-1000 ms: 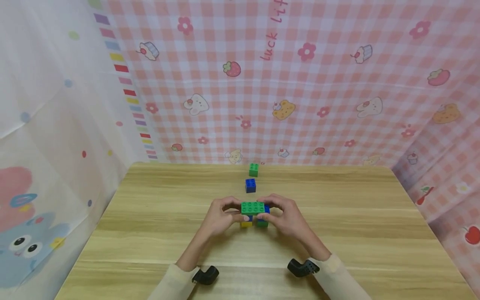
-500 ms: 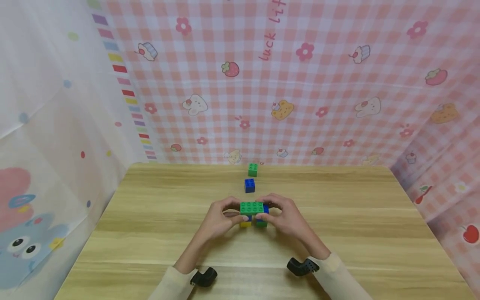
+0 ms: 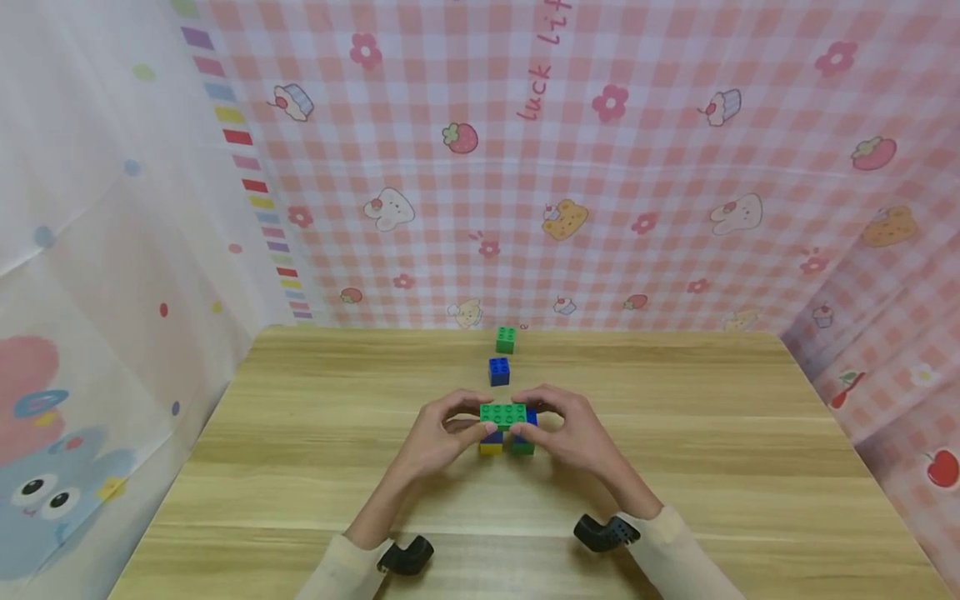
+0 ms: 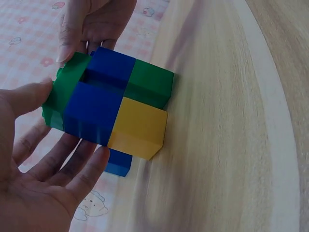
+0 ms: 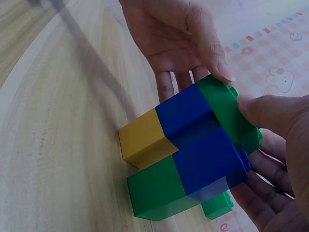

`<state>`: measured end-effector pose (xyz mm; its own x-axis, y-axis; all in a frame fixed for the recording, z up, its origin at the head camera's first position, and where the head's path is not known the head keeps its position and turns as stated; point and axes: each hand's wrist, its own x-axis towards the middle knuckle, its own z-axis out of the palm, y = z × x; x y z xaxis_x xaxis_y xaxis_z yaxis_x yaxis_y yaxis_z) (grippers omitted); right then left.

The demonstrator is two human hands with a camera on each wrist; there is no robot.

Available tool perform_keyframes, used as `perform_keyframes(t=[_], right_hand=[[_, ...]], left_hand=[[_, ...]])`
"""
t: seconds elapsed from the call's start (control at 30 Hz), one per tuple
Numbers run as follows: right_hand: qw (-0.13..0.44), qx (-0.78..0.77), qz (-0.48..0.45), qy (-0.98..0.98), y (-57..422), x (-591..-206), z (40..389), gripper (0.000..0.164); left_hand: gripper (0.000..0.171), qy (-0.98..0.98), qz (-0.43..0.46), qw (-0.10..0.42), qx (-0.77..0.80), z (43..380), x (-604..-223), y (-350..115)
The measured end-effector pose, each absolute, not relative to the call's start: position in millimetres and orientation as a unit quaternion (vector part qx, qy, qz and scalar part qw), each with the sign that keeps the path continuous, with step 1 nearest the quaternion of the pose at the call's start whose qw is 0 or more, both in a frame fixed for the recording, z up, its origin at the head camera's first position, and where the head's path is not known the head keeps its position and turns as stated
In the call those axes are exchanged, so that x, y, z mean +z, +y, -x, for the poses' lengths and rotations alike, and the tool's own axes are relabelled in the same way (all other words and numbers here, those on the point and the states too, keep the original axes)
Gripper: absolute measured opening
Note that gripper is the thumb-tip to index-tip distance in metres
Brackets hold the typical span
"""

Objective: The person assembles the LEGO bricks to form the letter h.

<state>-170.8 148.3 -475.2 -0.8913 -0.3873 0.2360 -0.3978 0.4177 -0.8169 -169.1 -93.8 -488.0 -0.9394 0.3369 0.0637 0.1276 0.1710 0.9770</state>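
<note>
A long green toy building brick point(image 3: 503, 414) lies across two short stacks. The left stack is a blue brick point(image 4: 92, 108) on a yellow brick point(image 4: 140, 126); the right one is a blue brick point(image 5: 207, 157) on a green brick point(image 5: 157, 188). Studs of the right blue brick show past the long brick's end. My left hand point(image 3: 444, 432) holds the long brick's left end, thumb in front and fingers behind. At its right end my right hand point(image 3: 564, 429) grips likewise, thumb on the front. In the wrist views the fingers behind are partly hidden.
Behind the hands stands a small blue brick point(image 3: 498, 372) on the wooden table point(image 3: 300, 467). A small green brick point(image 3: 506, 340) sits farther back, near the table's rear edge. A pink checked cloth point(image 3: 465, 192) hangs behind the table.
Both thumbs have risen slightly, from below the long green brick's front edge onto its front face. The stacks and the loose bricks stay put.
</note>
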Motion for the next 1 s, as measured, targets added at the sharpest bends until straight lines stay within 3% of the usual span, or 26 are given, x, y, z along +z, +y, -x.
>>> perform_keyframes(t=[0.27,1.0], right_hand=[[-0.007,0.501,-0.222,-0.837,148.2,-476.8,172.6,0.028],[-0.021,0.495,-0.220,-0.841,147.8,-474.6,174.6,0.026]], left_hand=[[0.030,0.751,-0.137,0.073,0.642,168.8,-489.0,-90.7],[0.026,0.739,-0.156,0.068,0.651,170.5,-494.8,-91.0]])
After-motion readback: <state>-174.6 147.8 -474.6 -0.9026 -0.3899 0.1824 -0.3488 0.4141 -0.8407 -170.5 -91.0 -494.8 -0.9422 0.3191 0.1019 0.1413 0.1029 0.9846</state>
